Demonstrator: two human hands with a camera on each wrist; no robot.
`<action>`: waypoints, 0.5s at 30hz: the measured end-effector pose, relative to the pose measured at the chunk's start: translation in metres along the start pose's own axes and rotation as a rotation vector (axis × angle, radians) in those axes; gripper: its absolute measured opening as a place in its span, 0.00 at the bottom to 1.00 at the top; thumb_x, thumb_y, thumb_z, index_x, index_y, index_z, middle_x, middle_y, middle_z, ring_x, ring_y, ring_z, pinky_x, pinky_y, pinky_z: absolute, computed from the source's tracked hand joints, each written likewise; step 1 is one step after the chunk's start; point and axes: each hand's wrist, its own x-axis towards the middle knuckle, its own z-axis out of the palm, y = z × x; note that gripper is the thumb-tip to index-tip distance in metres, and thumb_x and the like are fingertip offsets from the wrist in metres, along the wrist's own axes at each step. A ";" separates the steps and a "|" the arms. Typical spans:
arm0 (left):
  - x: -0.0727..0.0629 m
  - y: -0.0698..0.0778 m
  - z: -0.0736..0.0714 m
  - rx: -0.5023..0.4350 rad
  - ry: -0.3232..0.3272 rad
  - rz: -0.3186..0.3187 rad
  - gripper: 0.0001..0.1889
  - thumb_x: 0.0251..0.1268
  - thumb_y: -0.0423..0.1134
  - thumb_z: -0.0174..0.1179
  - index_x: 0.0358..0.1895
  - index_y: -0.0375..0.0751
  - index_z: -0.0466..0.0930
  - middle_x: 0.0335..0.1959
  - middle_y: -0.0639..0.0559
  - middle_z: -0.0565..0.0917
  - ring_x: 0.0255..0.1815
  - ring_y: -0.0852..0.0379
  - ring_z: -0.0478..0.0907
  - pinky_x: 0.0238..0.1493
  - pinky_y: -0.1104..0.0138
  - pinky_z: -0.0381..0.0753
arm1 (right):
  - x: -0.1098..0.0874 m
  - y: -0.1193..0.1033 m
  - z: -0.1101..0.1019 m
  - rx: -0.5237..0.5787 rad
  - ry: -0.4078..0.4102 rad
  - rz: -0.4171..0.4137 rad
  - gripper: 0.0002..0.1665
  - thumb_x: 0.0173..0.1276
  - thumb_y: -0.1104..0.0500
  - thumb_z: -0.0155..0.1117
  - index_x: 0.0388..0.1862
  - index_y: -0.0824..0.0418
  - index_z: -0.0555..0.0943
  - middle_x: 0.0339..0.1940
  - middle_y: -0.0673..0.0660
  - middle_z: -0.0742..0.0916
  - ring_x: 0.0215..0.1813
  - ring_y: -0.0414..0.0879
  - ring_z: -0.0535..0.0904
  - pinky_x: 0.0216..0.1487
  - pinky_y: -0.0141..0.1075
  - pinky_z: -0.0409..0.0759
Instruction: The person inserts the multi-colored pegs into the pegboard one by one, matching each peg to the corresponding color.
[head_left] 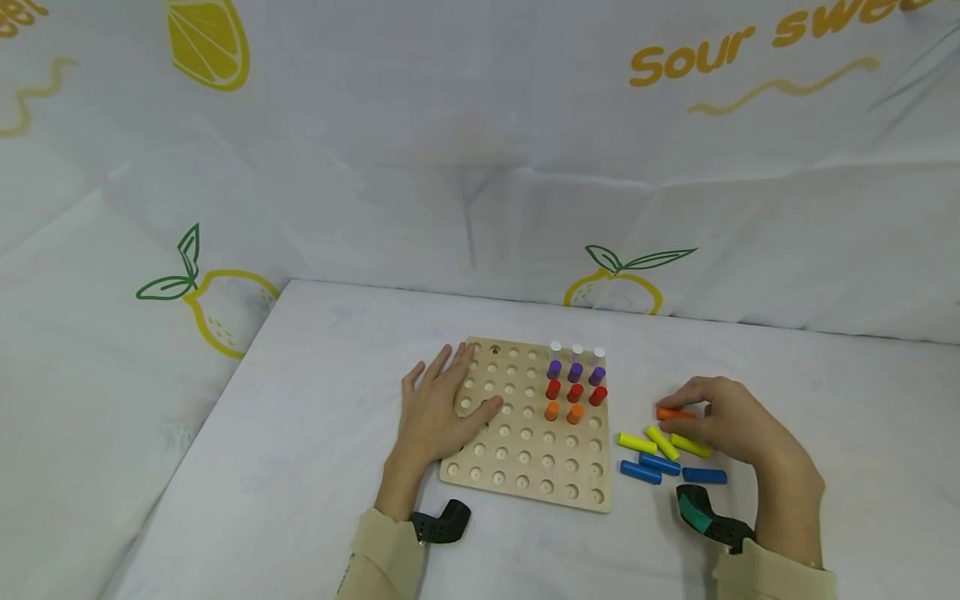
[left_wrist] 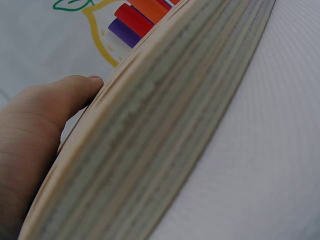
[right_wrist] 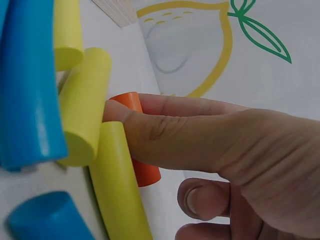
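The left hand (head_left: 441,417), fingers spread out, rests on the left edge of a board (head_left: 515,444), hiding some holes there. The board is pale, square and drilled with rows of round holes; it lies on the white bench (head_left: 300,467), whose near and right edges are cut off. Toward the board's far right corner stand three white pegs (head_left: 577,353), three purple pegs (head_left: 575,372), three red pegs (head_left: 575,392) and two orange pegs (head_left: 574,414), their lower ends sunk in holes. Beyond its right edge lie three smooth yellow pegs (head_left: 662,443) and three blue pegs (head_left: 641,472). The right hand (head_left: 738,423) pinches an orange peg (right_wrist: 147,174) above them, its middle covered by finger and thumb.
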 end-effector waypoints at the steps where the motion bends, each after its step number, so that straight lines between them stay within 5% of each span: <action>1: 0.000 0.000 0.000 0.001 -0.001 -0.001 0.47 0.62 0.68 0.57 0.81 0.51 0.58 0.80 0.54 0.65 0.85 0.50 0.56 0.81 0.45 0.46 | 0.000 0.000 0.000 0.001 0.000 -0.004 0.14 0.61 0.57 0.77 0.44 0.62 0.91 0.42 0.57 0.91 0.46 0.51 0.77 0.41 0.37 0.76; 15: 0.000 -0.001 0.000 0.004 -0.003 0.004 0.47 0.62 0.68 0.57 0.81 0.49 0.58 0.80 0.54 0.65 0.85 0.50 0.56 0.81 0.44 0.45 | -0.003 -0.009 -0.004 0.009 0.021 -0.064 0.17 0.63 0.55 0.77 0.48 0.62 0.90 0.45 0.58 0.91 0.44 0.50 0.75 0.37 0.31 0.74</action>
